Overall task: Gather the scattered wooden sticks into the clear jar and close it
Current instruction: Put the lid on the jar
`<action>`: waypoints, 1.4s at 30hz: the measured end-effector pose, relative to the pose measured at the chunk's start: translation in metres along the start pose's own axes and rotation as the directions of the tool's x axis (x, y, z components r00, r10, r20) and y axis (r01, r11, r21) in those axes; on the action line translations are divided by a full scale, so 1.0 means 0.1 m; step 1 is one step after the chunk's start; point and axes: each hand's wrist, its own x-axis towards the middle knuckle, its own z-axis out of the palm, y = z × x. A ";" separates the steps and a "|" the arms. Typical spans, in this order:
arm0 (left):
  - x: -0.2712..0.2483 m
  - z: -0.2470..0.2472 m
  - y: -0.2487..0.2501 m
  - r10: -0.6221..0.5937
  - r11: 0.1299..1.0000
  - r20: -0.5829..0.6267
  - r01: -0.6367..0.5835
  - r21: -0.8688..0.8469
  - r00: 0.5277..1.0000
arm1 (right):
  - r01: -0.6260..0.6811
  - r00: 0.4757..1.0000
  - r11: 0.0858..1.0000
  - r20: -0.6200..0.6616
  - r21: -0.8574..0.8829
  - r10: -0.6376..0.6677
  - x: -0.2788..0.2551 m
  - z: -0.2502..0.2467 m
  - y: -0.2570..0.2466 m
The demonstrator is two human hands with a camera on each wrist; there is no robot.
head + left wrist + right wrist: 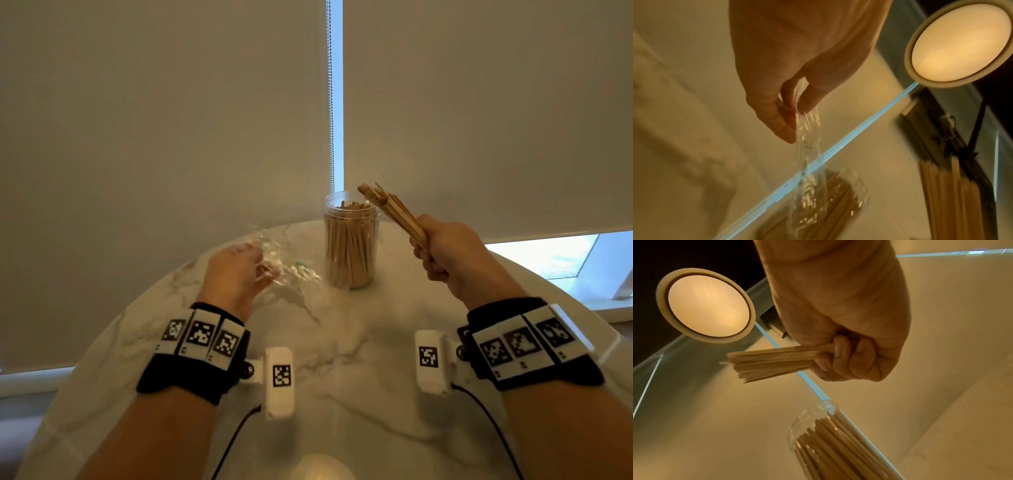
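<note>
A clear jar (351, 243) (830, 441) stands open at the far middle of the round marble table (342, 359), nearly full of upright wooden sticks. My right hand (442, 250) (842, 356) grips a bundle of wooden sticks (390, 210) (772, 361) in a fist, raised to the right of the jar's mouth with the free ends pointing up and left over it. My left hand (239, 270) (795, 112) pinches a crumpled clear plastic wrapper (284, 263) (807, 146) left of the jar. No lid shows.
Pale roller blinds (171, 120) hang just behind the table, a bead chain (330, 96) between them. A window sill (582, 274) lies to the right. A round ceiling lamp (960, 43) (707, 305) shows in both wrist views.
</note>
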 end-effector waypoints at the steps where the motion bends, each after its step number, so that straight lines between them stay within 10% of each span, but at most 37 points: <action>1: 0.01 -0.01 -0.13 -0.030 0.998 0.010 0.029 0.050 1.000 | 0.016 1.000 0.999 0.009 -0.034 -0.016 -0.01 0.02 -0.02; 6: -0.10 0.08 -0.34 -0.029 0.908 -0.123 0.078 0.411 0.992 | 0.218 0.975 0.879 0.059 -0.425 -0.213 -0.11 0.15 -0.06; 9: -0.27 0.20 -0.14 0.176 0.887 -0.187 -0.073 0.457 0.966 | 0.280 0.958 0.853 0.066 -0.441 -0.281 -0.17 0.19 -0.08; 12: -0.52 0.40 0.15 -0.006 0.990 0.072 -0.005 0.143 0.997 | 0.339 0.930 0.784 0.058 -0.520 -0.363 -0.24 0.24 -0.13; 15: -0.66 0.54 0.31 -0.227 0.974 0.470 0.205 0.098 0.853 | 0.382 0.878 0.703 0.000 -0.600 -0.478 -0.31 0.25 -0.20; 21: -0.57 0.70 0.33 -0.151 0.988 0.523 0.149 0.047 0.839 | 0.401 0.763 0.621 -0.129 -0.673 -0.633 -0.32 0.20 -0.27; 29: -0.41 0.77 0.17 0.093 0.995 0.424 -0.099 -0.008 0.901 | 0.394 0.803 0.652 -0.102 -0.648 -0.587 -0.18 0.28 -0.13; 42: -0.36 0.75 0.18 0.144 0.987 0.408 -0.162 0.009 0.901 | 0.353 0.869 0.739 -0.092 -0.574 -0.486 -0.19 0.10 -0.20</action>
